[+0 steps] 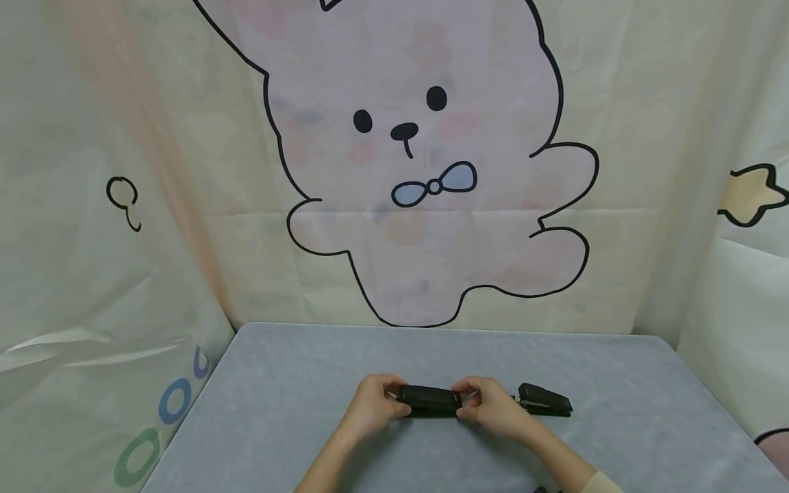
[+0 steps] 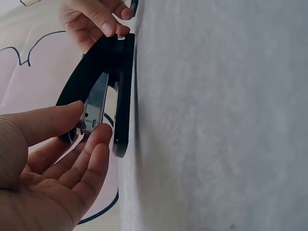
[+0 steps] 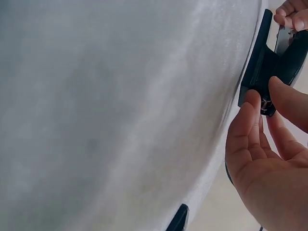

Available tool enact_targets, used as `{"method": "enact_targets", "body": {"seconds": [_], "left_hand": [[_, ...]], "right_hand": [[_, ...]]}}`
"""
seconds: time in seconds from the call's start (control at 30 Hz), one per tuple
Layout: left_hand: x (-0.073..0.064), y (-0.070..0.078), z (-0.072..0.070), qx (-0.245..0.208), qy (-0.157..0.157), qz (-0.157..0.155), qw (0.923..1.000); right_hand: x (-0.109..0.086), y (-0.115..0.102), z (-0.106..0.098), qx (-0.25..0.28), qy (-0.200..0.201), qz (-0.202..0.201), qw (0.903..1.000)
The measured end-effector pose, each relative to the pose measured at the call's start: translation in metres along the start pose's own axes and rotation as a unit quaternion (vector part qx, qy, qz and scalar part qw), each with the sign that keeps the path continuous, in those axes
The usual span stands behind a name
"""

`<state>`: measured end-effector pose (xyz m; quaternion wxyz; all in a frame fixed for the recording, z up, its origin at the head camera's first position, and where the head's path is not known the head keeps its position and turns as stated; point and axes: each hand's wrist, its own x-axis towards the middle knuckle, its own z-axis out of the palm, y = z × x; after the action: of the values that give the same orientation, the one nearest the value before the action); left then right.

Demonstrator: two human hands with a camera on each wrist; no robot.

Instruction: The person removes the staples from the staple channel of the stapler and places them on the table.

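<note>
A black stapler [image 1: 429,400] lies lengthwise between both hands, low at the table surface. In the left wrist view its top arm is tilted up from the base, with the metal staple magazine [image 2: 97,101] showing between them. My left hand [image 1: 376,404] pinches the raised front end, thumb on the top arm and fingertips at the magazine's tip. The hinge end is held by my right hand [image 1: 487,405], thumb on one side and index finger on the other, as the right wrist view [image 3: 269,139] shows.
A second black stapler [image 1: 545,400] rests on the table just beyond the right hand. Grey-blue cloth covers the table [image 1: 296,356]. Behind it hangs a curtain [image 1: 616,274] with a cartoon animal, and more curtain closes off both sides. A small dark thing [image 1: 540,489] shows at the bottom edge.
</note>
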<state>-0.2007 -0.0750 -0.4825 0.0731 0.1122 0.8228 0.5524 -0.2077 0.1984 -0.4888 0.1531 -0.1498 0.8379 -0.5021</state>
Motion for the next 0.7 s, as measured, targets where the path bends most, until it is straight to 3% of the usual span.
{"method": "enact_targets", "body": {"seconds": [0.33,0.57,0.7], "left_hand": [[-0.015,0.009,0.001,-0.024,-0.02,0.013,0.9994],[-0.027,0.012,0.006,-0.04,-0.037,0.004,0.9985],[-0.034,0.012,0.011,-0.041,-0.042,-0.003,0.9983]], "right_hand": [[-0.019,-0.007,-0.004,-0.023,-0.019,-0.012,0.9995],[-0.034,-0.006,-0.008,0.001,-0.055,0.002,0.9985],[-0.029,0.034,-0.008,0.013,-0.073,0.002,0.9973]]}}
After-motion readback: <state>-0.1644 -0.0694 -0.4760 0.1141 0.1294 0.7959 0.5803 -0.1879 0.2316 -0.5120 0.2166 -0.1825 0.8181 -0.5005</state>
